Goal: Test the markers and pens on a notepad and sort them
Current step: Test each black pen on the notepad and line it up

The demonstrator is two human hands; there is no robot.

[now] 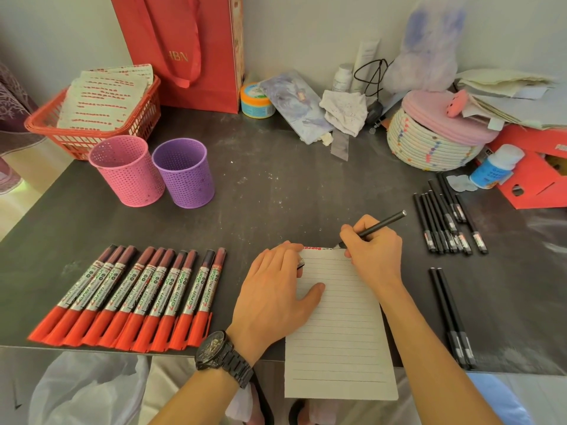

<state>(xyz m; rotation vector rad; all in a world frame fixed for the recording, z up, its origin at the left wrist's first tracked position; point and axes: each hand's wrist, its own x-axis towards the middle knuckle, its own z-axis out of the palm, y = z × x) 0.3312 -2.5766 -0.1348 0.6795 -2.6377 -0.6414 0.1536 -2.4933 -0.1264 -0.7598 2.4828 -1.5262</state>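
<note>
A lined notepad [337, 332] lies at the dark table's [276, 194] front edge. My right hand [372, 251] grips a black pen [385, 223], its tip touching the pad's top edge beside red scribbles. My left hand [276, 289] rests on the pad's left side, and a small pen cap [301, 264] shows pinched between its fingers. Several red-capped markers [132, 297] lie in a row at the left. Several black pens [445, 222] lie grouped at the right, with two more black pens [451, 317] apart nearer me. A pink cup [125, 171] and a purple cup [184, 173] stand empty.
A red basket [92, 118] of papers and a red bag [184, 41] stand at the back left. At the back right are a woven basket [429, 145], a white bottle [497, 167], a red box [537, 167] and stacked papers.
</note>
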